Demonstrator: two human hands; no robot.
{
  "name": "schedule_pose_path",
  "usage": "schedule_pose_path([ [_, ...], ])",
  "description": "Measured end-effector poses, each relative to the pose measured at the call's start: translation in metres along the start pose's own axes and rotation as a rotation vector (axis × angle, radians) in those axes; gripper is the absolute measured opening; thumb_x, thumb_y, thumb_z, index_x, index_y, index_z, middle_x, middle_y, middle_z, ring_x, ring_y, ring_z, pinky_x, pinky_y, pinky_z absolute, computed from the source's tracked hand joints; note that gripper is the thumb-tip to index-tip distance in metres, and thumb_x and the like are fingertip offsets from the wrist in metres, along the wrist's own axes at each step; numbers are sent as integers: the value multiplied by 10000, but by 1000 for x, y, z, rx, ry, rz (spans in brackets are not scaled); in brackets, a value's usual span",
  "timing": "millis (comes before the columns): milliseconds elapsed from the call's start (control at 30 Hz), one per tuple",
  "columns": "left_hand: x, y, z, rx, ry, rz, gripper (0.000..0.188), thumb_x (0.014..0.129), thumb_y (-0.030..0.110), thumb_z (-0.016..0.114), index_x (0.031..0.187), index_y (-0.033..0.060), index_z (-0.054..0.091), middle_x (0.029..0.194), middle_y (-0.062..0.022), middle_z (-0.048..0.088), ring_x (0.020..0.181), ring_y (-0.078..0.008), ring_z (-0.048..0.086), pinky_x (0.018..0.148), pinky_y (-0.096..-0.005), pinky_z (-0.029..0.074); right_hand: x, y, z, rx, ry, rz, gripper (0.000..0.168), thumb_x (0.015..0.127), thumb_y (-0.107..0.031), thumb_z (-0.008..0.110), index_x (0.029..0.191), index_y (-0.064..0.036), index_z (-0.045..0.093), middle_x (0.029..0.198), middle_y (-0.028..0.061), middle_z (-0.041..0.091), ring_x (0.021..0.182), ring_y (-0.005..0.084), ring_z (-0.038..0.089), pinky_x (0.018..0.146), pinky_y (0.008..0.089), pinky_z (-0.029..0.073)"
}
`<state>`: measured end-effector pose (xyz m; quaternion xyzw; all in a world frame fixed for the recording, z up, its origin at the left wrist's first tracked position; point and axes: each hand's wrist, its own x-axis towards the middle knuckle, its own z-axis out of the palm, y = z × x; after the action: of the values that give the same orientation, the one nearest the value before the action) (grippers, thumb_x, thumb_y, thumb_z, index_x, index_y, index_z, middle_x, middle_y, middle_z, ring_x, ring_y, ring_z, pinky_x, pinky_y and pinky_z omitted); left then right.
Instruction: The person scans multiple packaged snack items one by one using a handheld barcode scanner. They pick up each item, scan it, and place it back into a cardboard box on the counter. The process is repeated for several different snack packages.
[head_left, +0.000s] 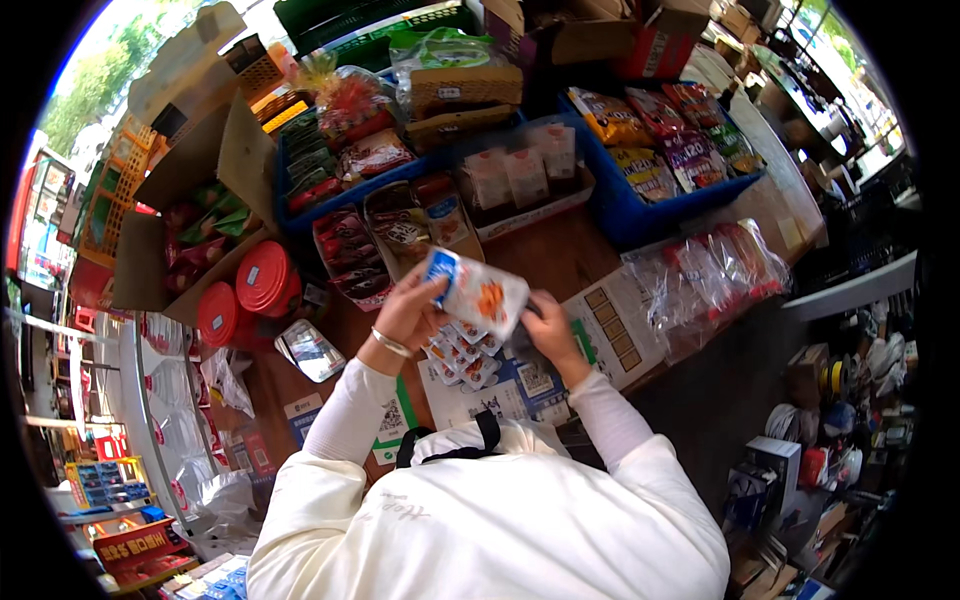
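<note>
My left hand (411, 311) grips the blue end of a white snack packet (484, 294) with a picture of orange-brown food on it. The packet is tilted above the wooden table. At its lower right corner, my right hand (553, 334) is curled about a dark object (523, 341), too blurred to name. Beneath the packet lies a pile of small white sachets (466, 360) with similar pictures, partly hidden. Under the pile are printed sheets (480, 401) with codes and writing. Left of my left forearm rests a smartphone or glossy flat case (310, 350).
Blue crates (660, 214) of snack bags stand at the back. Open cartons (420, 232) of packets line the front of them. Two red-lidded tubs (264, 277) sit left beside a large cardboard box (187, 217). Clear plastic-wrapped goods (709, 281) lie right, near the table edge.
</note>
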<state>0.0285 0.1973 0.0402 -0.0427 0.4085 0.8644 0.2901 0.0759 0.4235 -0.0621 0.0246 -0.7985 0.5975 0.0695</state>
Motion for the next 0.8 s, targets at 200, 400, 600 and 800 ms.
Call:
schedule_pose_path([
  [200,15,-51,-23,797,112,-30,415,851,255,691,1172,12,589,868,-21,632,698,-83,573,563,-256,486,-28,-72,-15,958,-310,642,543,882,-245,448,1370,-7,421,1325,113,506,1214,207,497,1052,316,355],
  [400,53,-54,-94,1501,197,33,327,827,184,638,1105,13,639,1009,-156,665,919,-299,634,782,-397,511,-52,-69,-47,821,-169,515,387,838,-195,461,1107,44,602,1150,125,597,1055,203,559,948,310,426],
  [600,57,-38,-72,2281,326,619,211,760,154,608,966,117,635,943,-71,575,947,-228,523,816,-353,410,-56,55,-52,-542,32,38,343,790,-112,552,1111,-2,607,1179,207,548,1030,372,549,871,410,466],
  [800,135,15,-55,2372,499,842,193,806,177,585,989,118,604,919,-49,568,950,-227,494,918,-384,313,-66,66,-36,-743,116,-47,344,736,-124,595,1063,-27,634,1150,175,547,1026,375,538,884,441,456],
])
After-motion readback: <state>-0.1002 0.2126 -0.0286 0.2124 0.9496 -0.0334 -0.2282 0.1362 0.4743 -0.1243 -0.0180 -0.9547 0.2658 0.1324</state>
